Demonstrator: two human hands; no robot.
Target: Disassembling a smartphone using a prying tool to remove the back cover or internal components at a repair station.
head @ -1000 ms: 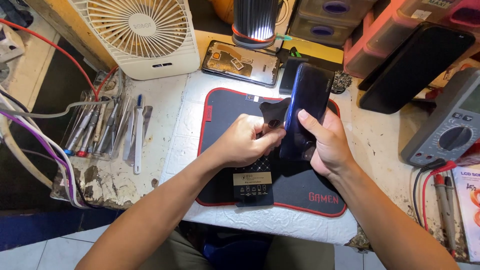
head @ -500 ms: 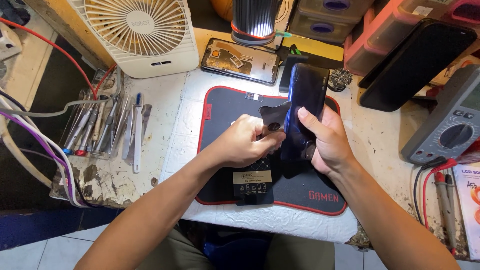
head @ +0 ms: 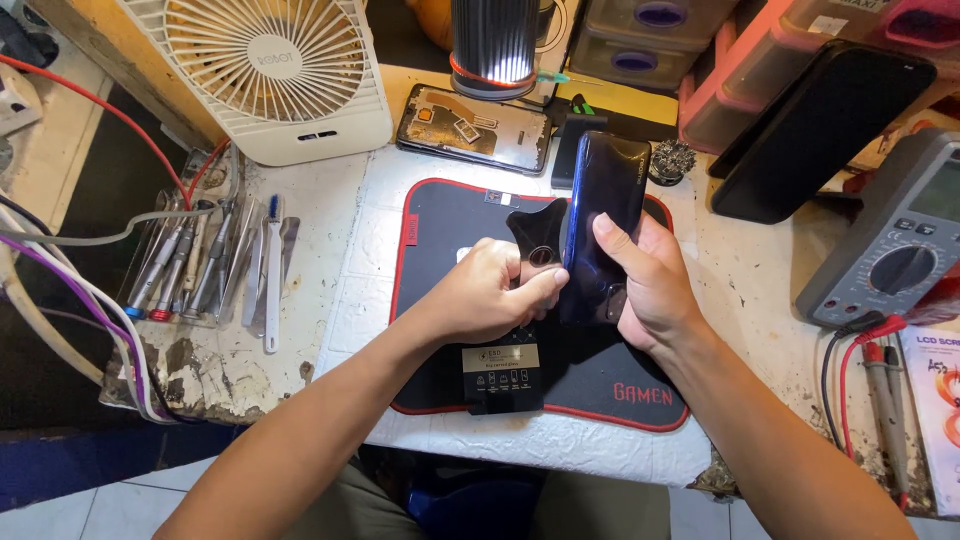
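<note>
Dark phone gripped upright in right hand, long axis pointing away; left hand pinching black flat pick against its left edge, above mat.

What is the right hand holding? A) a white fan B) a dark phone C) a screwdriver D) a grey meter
B: the right hand is wrapped around a dark phone held up on edge over the black mat, while the left hand presses a thin black tool against its side.
</note>
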